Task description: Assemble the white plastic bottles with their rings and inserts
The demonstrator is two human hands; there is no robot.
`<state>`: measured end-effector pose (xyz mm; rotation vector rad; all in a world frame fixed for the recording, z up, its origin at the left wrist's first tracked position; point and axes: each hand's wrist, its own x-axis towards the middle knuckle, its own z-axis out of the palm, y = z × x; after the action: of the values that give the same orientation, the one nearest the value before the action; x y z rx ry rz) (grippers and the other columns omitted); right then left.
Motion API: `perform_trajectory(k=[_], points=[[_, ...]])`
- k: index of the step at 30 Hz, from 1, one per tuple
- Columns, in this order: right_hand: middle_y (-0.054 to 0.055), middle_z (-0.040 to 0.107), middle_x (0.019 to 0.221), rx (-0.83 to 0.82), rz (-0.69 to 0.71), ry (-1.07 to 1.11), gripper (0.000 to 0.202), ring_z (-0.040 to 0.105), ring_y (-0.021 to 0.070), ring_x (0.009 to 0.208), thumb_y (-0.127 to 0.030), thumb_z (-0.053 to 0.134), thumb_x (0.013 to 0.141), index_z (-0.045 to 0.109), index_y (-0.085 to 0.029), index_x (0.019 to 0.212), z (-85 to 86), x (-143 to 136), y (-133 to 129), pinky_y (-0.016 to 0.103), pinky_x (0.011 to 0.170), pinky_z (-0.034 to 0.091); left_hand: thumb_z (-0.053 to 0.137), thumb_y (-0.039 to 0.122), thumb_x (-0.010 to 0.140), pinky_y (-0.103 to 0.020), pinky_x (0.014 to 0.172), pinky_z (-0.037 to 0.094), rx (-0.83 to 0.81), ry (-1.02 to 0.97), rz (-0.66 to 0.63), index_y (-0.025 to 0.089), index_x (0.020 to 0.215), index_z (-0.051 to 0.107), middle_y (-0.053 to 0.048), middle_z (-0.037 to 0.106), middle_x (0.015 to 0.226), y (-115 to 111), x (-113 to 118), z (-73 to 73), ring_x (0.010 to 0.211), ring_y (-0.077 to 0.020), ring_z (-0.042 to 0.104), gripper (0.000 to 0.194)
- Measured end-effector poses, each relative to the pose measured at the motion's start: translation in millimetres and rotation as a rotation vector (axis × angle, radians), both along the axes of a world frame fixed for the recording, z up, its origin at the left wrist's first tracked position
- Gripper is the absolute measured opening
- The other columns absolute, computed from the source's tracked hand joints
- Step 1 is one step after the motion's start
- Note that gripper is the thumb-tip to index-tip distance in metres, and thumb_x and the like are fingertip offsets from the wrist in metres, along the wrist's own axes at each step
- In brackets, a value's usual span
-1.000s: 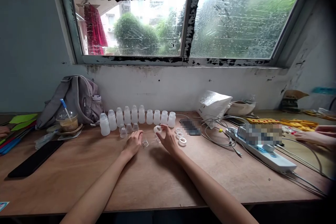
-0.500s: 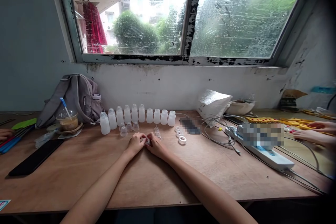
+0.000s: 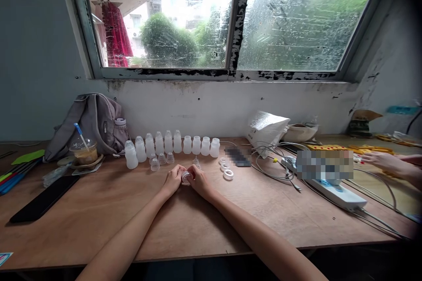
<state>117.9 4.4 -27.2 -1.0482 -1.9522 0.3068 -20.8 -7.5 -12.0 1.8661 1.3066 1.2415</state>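
My left hand (image 3: 174,180) and my right hand (image 3: 198,181) meet above the wooden table, fingers closed on a small whitish bottle collar ring (image 3: 186,177). Whether a clear teat sits inside it I cannot tell. Just behind my right hand lie clear teats (image 3: 196,161), partly hidden. To the right rest several white collar rings (image 3: 228,175). Behind my hands stands a row of frosted baby bottles (image 3: 132,158); the left ones wear clear domed caps, and the right ones (image 3: 215,148) are uncapped. Several loose clear caps (image 3: 154,164) stand in front of the row.
A grey backpack (image 3: 95,118), an iced drink cup (image 3: 83,151) and a black flat case (image 3: 42,199) are at left. On the right are a silvery bag (image 3: 267,129), cables and a white power strip (image 3: 343,196). Another person's hand (image 3: 379,161) works at far right.
My fingers have shifted on the ring, and more of it shows now. My right hand has moved slightly, covering part of the teats. The other person's hands at right have moved; the hand at far left is gone.
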Motion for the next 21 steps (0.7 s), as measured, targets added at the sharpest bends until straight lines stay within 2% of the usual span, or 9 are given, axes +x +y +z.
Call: perform_trajectory(k=[3, 7, 11, 17, 21], points=[[-0.002, 0.049, 0.064, -0.039, -0.041, 0.043, 0.011, 0.044, 0.0115, 0.056, -0.015, 0.046, 0.066, 0.044, -0.019, 0.076, 1.3, 1, 2, 0.022, 0.053, 0.034, 0.032, 0.038, 0.083, -0.022, 0.051, 0.041, -0.017, -0.033, -0.021, 0.02, 0.092, 0.052, 0.0, 0.059, 0.064, -3, 3, 0.8, 0.05, -0.0125, 0.055, 0.029], [-0.005, 0.044, 0.056, -0.09, -0.05, 0.096, 0.006, 0.041, 0.0105, 0.051, -0.018, 0.046, 0.068, 0.043, -0.019, 0.073, 4.7, 3, 2, 0.02, 0.049, 0.03, 0.033, 0.036, 0.083, -0.021, 0.055, 0.041, 0.036, 0.07, -0.08, 0.022, 0.088, 0.054, 0.001, 0.061, 0.067, -8, 3, 3.8, 0.054, -0.0122, 0.057, 0.026], [-0.005, 0.043, 0.055, -0.121, -0.058, 0.13, 0.007, 0.04, 0.0103, 0.051, -0.02, 0.047, 0.066, 0.041, -0.02, 0.069, 6.0, 4, 1, 0.02, 0.047, 0.029, 0.031, 0.034, 0.083, -0.021, 0.056, 0.04, 0.03, 0.133, -0.104, 0.023, 0.091, 0.054, 0.004, 0.06, 0.059, -11, 2, 6.3, 0.051, -0.0118, 0.056, 0.026], [-0.005, 0.043, 0.055, -0.149, -0.027, 0.144, 0.008, 0.041, 0.0103, 0.051, -0.02, 0.048, 0.066, 0.04, -0.02, 0.069, 5.6, 4, 2, 0.02, 0.047, 0.028, 0.031, 0.034, 0.083, -0.021, 0.057, 0.04, 0.033, 0.233, -0.068, 0.024, 0.094, 0.054, 0.004, 0.06, 0.057, -12, 1, 6.9, 0.05, -0.0126, 0.055, 0.027], [-0.006, 0.042, 0.054, -0.158, -0.052, 0.149, 0.009, 0.041, 0.0107, 0.051, -0.018, 0.046, 0.065, 0.04, -0.02, 0.071, 6.3, 4, 1, 0.02, 0.048, 0.028, 0.03, 0.031, 0.083, -0.022, 0.059, 0.04, 0.052, 0.31, -0.052, 0.025, 0.098, 0.053, 0.003, 0.06, 0.057, -16, 2, 8.1, 0.059, -0.0149, 0.058, 0.028]])
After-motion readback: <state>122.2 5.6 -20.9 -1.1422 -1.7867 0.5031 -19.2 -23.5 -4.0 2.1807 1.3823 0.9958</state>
